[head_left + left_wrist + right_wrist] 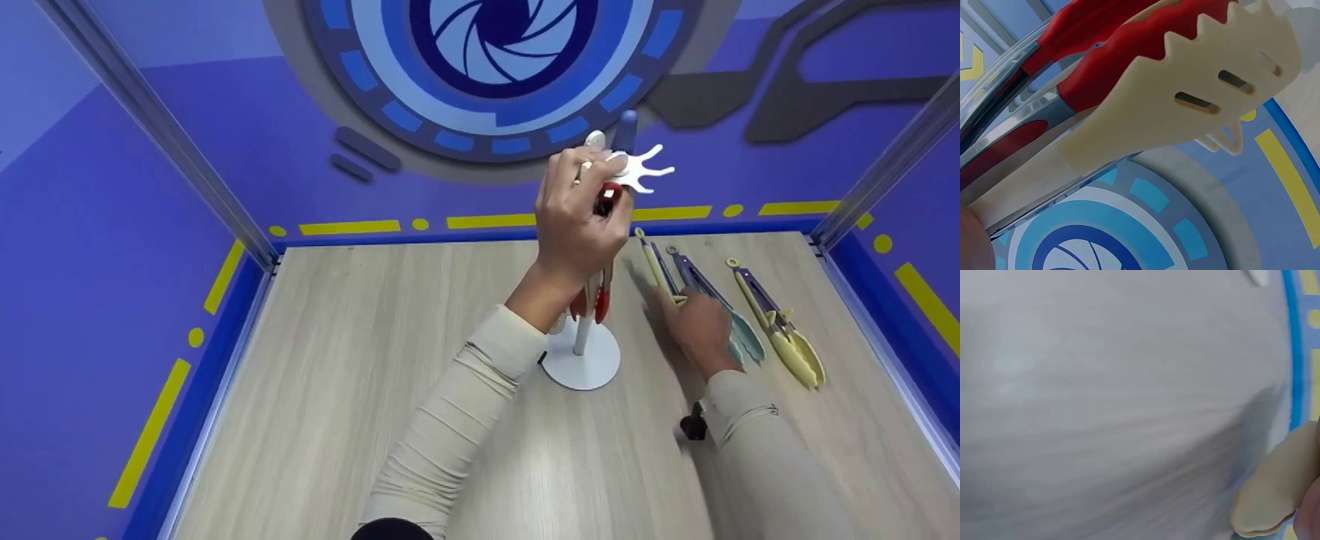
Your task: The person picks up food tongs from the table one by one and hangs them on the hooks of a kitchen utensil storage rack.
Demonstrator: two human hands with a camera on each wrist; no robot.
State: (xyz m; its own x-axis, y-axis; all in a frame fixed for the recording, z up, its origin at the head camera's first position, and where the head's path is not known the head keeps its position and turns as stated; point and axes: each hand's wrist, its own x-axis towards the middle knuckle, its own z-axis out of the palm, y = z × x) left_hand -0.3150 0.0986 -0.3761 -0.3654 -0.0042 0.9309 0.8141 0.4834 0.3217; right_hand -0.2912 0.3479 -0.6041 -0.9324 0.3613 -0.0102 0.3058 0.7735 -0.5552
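My left hand [577, 210] is raised at the top of a white utensil stand [592, 375] with a branched hook piece. Its fingers curl around the handle end of red-and-metal tongs [602, 304], which point downward. Close to the tongs' red heads in the left wrist view is a cream slotted pasta server [1185, 107] with a toothed edge; how it is held is hidden. Low on the right, my right hand [699, 330] grips slim pale-yellow tongs [656, 262] by the table. Their rounded pale head [1275, 489] shows beside a finger in the right wrist view.
Blue-green tongs [742, 330] lie just right of my right hand, partly covered by it. Another yellow pair of tongs [795, 349] lies farther right. Patterned blue walls [225, 150] enclose the wooden table [360, 360] at the back and sides.
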